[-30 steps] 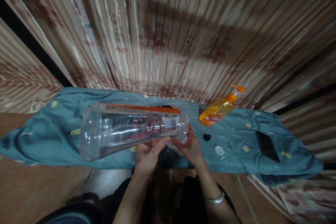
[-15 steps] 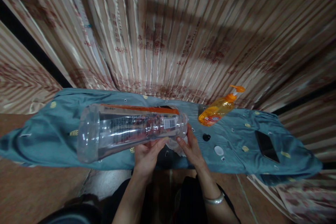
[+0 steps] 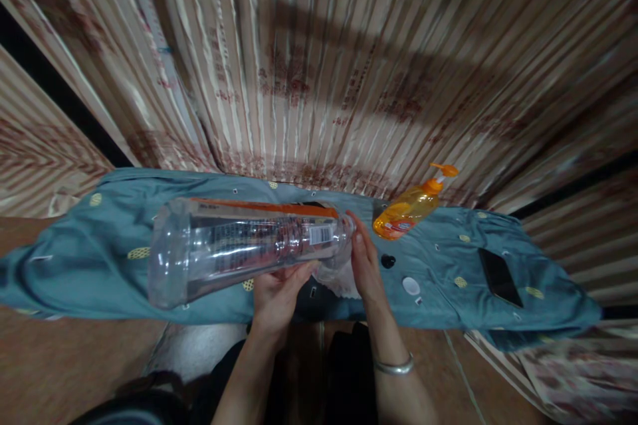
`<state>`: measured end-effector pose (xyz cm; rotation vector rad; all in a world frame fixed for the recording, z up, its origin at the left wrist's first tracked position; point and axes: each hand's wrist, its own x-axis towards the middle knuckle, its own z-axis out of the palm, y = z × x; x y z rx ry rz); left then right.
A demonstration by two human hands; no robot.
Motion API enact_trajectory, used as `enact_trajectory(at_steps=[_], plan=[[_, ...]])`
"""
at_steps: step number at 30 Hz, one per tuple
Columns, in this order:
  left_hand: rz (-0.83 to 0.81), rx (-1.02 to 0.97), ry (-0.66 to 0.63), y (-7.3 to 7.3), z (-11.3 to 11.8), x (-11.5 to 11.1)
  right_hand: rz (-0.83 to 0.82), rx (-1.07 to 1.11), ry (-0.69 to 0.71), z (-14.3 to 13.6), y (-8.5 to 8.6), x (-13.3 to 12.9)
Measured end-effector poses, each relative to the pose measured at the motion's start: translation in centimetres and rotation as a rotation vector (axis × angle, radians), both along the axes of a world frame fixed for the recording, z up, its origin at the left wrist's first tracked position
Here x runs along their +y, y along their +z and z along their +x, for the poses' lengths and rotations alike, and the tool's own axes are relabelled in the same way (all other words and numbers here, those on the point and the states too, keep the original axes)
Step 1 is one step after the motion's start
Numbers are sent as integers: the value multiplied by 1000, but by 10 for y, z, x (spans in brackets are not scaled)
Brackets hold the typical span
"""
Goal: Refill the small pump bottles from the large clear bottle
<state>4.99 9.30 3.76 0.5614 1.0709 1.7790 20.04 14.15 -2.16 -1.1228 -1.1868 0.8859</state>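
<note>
A large clear plastic bottle (image 3: 234, 246) with an orange-edged printed label and a barcode lies sideways in the air above the cloth. Its wide base points left. My left hand (image 3: 276, 295) grips it from below near the middle, thumb on the near side. At the narrow right end, my right hand (image 3: 363, 255) is closed against the bottle, fingers on the tip; what they cover there is hidden. Below that end is a whitish, crumpled-looking thing (image 3: 346, 282), partly behind the bottle and hand.
A teal cloth (image 3: 119, 212) covers the long surface. To the right stand or lie an orange pump bottle (image 3: 405, 214), a small black piece (image 3: 388, 261), a white disc (image 3: 411, 286) and a dark phone (image 3: 500, 277). A striped curtain (image 3: 299, 66) hangs close behind.
My right hand has shifted up and round to the tip of the bottle, its thumb moving off the near side. My left hand and the bottle stay nearly in place. The view has turned slightly.
</note>
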Motion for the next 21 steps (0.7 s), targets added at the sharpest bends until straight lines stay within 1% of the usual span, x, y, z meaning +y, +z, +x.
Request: enact_trajectory(at_steps=[4,8,12,17,21], plan=[[-11,7,-5,2,-1,-1,9,-6,12,-2,3,3],[-23,17,-9,-4,-2,-2,42,-14,29,-2,7,2],[-22,16,-11,-10,-1,-1,36,-36,19,-3,13,1],[-6,22,-6,-9,0,-1,17,-94,10,-8,21,1],[-9,29,-5,-11,0,-2,-12,-87,24,-10,25,0]])
